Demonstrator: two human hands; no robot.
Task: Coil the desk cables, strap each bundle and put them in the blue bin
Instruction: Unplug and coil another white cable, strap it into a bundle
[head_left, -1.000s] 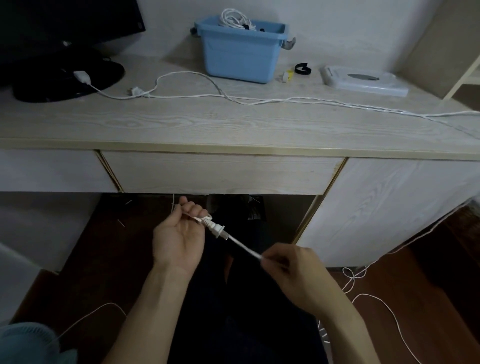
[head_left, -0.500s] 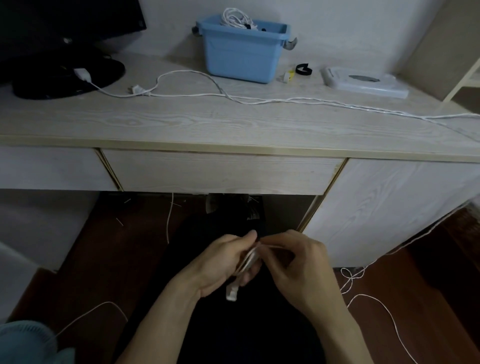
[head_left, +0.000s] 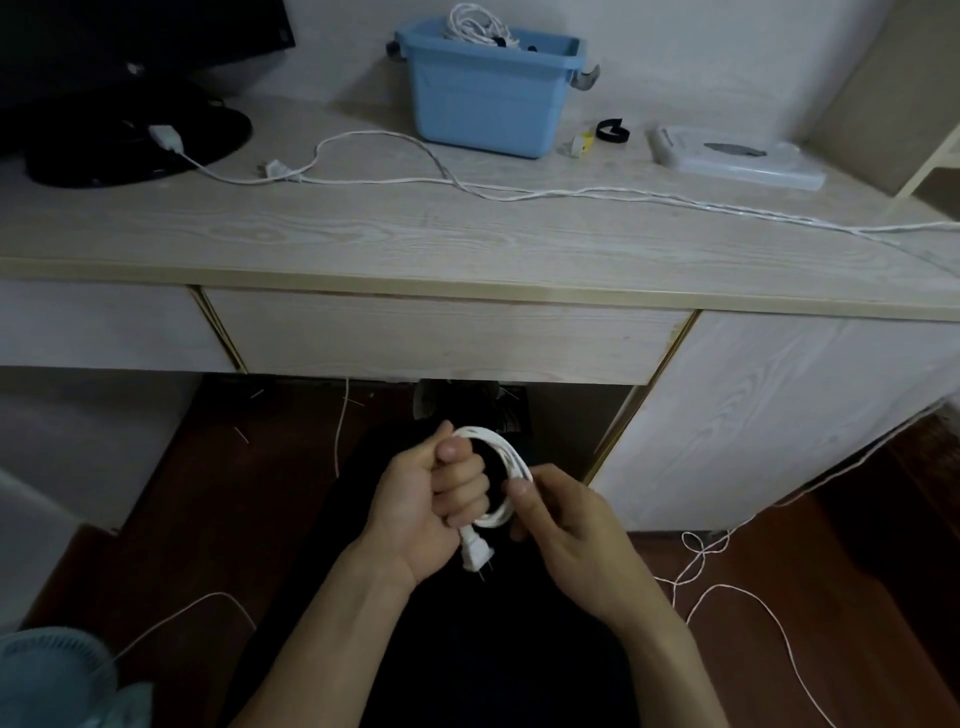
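Coiling: my left hand (head_left: 434, 499) grips the cable (head_left: 506, 457) loops, plug (head_left: 475, 556) dangling
Right hand (head_left: 558, 525): pinches the coil (in my lap)
Risk: slack grip springs loops; bin (head_left: 488, 88) waits on table (head_left: 467, 244)

Left hand (head_left: 434, 499) and right hand (head_left: 563, 525) grip white cable (head_left: 506, 457).

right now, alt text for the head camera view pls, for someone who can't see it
A person's left hand grips a small coil of white cable below a desk, its plug hanging down, while the right hand pinches the loop. On the desk sit a blue bin holding cable, a loose white cord and a black strap.
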